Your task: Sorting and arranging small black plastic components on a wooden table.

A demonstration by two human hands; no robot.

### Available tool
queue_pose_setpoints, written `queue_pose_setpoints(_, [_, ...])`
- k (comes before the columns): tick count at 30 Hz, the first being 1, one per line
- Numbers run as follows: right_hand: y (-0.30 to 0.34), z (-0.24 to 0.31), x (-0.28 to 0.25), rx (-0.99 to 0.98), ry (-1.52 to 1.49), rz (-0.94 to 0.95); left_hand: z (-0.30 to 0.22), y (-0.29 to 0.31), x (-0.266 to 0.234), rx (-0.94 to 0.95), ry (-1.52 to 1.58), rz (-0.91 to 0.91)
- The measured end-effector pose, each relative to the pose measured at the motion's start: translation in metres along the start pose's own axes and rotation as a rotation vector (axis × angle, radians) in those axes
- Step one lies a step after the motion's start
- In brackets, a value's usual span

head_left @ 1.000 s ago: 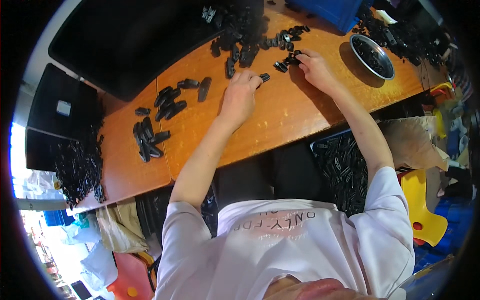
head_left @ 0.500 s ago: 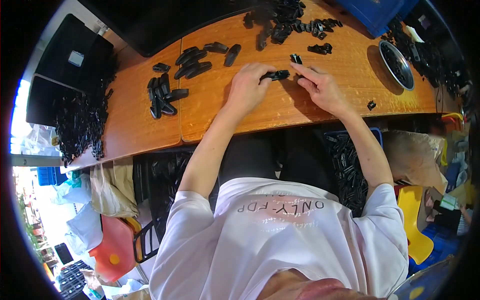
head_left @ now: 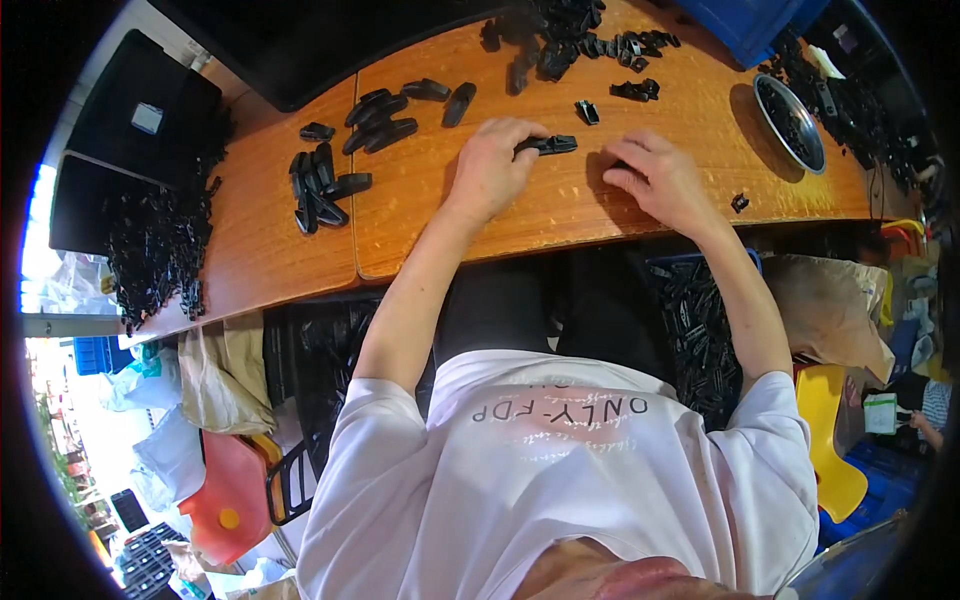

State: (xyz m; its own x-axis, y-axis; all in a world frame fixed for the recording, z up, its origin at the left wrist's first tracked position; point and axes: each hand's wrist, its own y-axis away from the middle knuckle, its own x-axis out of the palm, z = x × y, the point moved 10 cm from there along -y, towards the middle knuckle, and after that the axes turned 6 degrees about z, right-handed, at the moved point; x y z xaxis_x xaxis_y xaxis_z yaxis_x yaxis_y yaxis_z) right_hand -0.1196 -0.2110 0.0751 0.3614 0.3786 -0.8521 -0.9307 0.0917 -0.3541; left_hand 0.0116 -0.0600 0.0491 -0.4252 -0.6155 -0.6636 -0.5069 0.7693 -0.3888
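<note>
My left hand [head_left: 492, 168] is closed around a long black plastic part [head_left: 556, 145], whose end sticks out to the right past the fingertips. To its right my right hand [head_left: 660, 182] hovers over the wooden table [head_left: 450, 215], thumb and fingers apart, with nothing visible between them. A small black clip-like piece [head_left: 587, 112] with a shiny edge lies just beyond the two hands. Farther right rests another black piece [head_left: 634, 91], and a tiny black one [head_left: 740, 203] sits near the front edge.
Several black oblong parts [head_left: 382, 130] lie left of my hands, with more [head_left: 318, 185] nearer. Heaps of black pieces [head_left: 165, 240] cover the left end and far side. A metal bowl [head_left: 789, 125] of small parts and a blue bin [head_left: 735, 25] stand right.
My right hand has drawn back from the small clip-like piece, its extended index finger now curled. My left hand keeps hold of the black plastic part in nearly the same place.
</note>
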Motion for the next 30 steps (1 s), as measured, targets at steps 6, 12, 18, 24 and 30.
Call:
queue_pose_setpoints(6, [0.007,0.009,0.009,-0.130,0.040,0.051,-0.003,-0.002,0.005,-0.001,0.023,0.048])
queue_pose_setpoints(12, [0.027,-0.011,-0.007,-0.132,0.272,-0.067,0.000,-0.002,0.008,-0.033,0.064,0.066])
queue_pose_setpoints(18, [0.046,-0.054,-0.018,0.045,0.119,-0.076,0.000,-0.003,0.007,-0.063,0.081,0.080])
queue_pose_setpoints(24, [0.047,-0.032,-0.017,-0.129,0.091,0.109,-0.002,-0.001,0.007,-0.044,0.073,0.086])
queue_pose_setpoints(30, [0.058,-0.053,-0.050,0.063,0.011,-0.182,-0.003,-0.004,0.009,-0.045,0.085,0.090])
